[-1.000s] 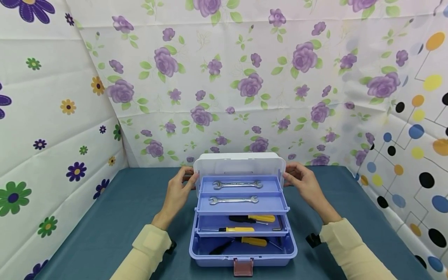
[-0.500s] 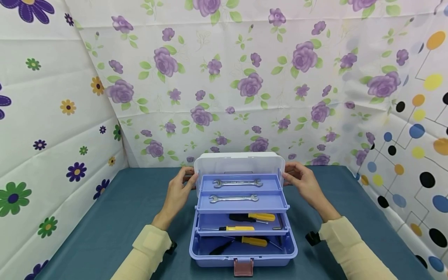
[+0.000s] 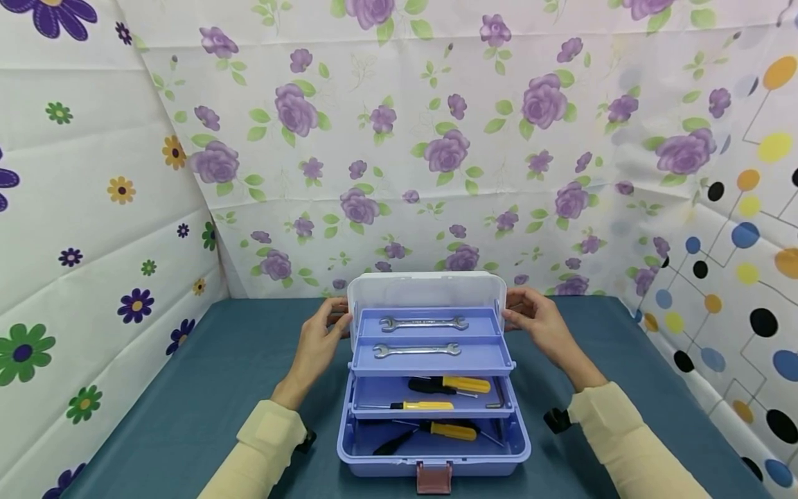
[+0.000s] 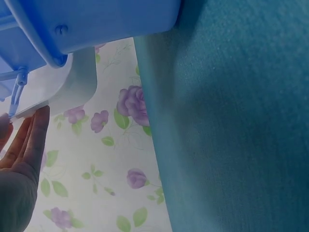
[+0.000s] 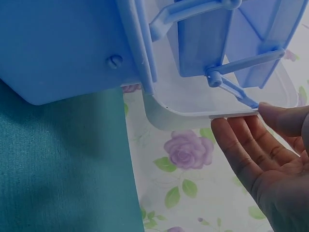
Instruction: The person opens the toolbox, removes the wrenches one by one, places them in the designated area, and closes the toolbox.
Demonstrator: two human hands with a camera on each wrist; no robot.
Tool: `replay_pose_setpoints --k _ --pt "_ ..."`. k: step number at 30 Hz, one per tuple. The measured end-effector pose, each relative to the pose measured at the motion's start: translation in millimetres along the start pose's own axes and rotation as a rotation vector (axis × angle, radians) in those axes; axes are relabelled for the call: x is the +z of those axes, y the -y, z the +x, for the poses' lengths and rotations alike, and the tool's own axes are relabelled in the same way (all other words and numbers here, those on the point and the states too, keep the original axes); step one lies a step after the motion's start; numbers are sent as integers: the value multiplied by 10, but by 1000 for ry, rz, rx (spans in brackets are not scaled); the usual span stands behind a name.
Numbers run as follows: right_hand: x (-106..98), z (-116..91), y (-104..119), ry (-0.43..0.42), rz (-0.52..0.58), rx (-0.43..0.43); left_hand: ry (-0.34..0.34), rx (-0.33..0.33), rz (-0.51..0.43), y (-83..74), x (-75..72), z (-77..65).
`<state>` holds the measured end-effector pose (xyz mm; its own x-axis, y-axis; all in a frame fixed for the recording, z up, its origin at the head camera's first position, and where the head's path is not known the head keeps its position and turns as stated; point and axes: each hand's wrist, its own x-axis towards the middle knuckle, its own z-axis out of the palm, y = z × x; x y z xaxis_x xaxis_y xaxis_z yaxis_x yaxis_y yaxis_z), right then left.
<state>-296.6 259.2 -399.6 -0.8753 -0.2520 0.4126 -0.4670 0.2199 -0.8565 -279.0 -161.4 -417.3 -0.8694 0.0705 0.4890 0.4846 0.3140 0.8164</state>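
A blue toolbox [image 3: 380, 467] stands with its whitish translucent lid [image 3: 427, 289] raised and its stepped trays spread out. My left hand [image 3: 315, 344] holds the lid's left edge between thumb and fingers; in the left wrist view the fingers [image 4: 36, 133] lie along the rim. On the opposite side my right hand [image 3: 553, 337] pinches the right edge, the thumb [image 5: 282, 117] over the rim. Two wrenches lie in the upper tray: one wrench [image 3: 424, 324] behind, another wrench [image 3: 416, 351] in front. Yellow-handled screwdrivers [image 3: 427, 406] and a hex key [image 3: 497, 394] occupy the middle tray.
In the bottom compartment lie a yellow-and-black screwdriver [image 3: 451, 431] and other dark-handled tools, partly hidden by the tray above. A brown latch [image 3: 433, 478] hangs at the front. Blue-green cloth covers the table [image 3: 249, 346]; a floral curtain [image 3: 399, 138] rises behind it.
The trays and their wrenches have shifted slightly upward in the head view, showing more of the middle tray. Both hands keep hold of the lid, almost unmoved; the box base stays in place.
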Motion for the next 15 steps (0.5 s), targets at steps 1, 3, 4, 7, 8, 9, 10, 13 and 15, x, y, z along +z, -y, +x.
replay_pose_setpoints --k 1,3,4,7,8,9,10,13,15 --pt "0 5 -3 2 5 2 3 0 2 -5 -1 2" --pt "-5 11 -13 7 4 4 9 0 8 -12 -1 8" --pt "-7 15 -19 10 3 7 11 -2 10 -13 -2 13" --pt "-12 28 -33 13 -3 20 14 -6 8 -8 -6 28" --pt "-13 30 -32 14 -5 25 16 -9 6 0 -7 31" --pt "-13 35 -34 16 -6 30 17 -11 5 5 -8 35" --pt "-14 38 -38 17 -5 34 19 -15 7 10 -9 37" --pt "-14 46 -48 21 -3 45 29 -22 4 17 -8 42" --pt "-11 52 -54 20 2 50 34 -27 -4 15 -5 44"
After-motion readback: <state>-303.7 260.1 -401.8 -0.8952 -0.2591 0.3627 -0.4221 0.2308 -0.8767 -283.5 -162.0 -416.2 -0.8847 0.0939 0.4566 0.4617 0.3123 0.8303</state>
